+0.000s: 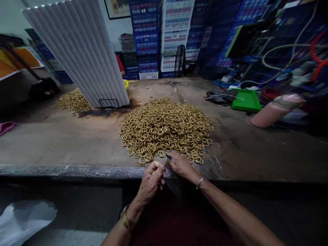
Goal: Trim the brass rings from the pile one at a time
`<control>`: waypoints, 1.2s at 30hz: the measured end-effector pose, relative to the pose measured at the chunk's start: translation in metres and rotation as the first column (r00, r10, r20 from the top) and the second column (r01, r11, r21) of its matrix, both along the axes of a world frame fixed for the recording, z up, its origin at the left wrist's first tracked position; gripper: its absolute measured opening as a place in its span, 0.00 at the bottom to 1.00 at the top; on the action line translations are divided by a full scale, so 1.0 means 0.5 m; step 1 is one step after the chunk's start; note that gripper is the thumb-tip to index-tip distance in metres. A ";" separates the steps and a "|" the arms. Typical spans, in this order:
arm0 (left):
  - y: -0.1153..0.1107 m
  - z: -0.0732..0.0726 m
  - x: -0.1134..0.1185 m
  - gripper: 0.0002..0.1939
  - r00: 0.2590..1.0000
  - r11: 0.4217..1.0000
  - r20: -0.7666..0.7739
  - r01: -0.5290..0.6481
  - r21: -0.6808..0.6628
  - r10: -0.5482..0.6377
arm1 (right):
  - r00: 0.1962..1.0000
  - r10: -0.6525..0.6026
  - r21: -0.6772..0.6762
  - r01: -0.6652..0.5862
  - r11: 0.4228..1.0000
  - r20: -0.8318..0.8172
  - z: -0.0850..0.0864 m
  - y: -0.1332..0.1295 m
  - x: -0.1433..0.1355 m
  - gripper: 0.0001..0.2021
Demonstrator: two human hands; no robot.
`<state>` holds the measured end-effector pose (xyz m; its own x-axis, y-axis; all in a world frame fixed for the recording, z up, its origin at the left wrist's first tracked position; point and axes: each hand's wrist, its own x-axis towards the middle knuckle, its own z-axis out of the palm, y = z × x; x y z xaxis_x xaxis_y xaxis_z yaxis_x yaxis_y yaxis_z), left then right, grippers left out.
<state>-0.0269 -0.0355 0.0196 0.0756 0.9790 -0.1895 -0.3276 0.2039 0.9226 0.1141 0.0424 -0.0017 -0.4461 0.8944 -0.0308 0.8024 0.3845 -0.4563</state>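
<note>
A wide heap of brass-coloured rings (164,124) spreads over the worktable in front of me. Just short of its near edge, my left hand (151,179) is closed, pinching a brass-coloured ring (163,165) between thumb and fingers. Close beside it on the right, my right hand (182,166) is wrapped round a small dark tool (168,156) whose tip points left, towards the heap's front edge. Most of that tool is hidden in the fingers, so its kind does not show. The two hands are near each other over the table's front edge.
A corrugated grey panel (77,51) stands upright in a wire stand (109,104), partly hiding a second ring heap (73,100). A green tray (246,100) and a pink cylinder (271,112) lie at right. Behind are stacked crates (146,42) and a person's red sleeve (119,63).
</note>
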 end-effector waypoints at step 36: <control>0.036 -0.041 -0.006 0.16 0.978 0.986 -0.140 -0.160 -0.045 0.152 | 0.940 0.194 0.191 -0.144 0.971 -0.279 0.013 -0.016 -0.022 0.03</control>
<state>-0.0298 -0.0175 -0.0009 -0.1072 0.9643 -0.2423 -0.2323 0.2126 0.9491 0.1031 0.0346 0.0047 -0.5576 0.7862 0.2664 0.5586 0.5928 -0.5802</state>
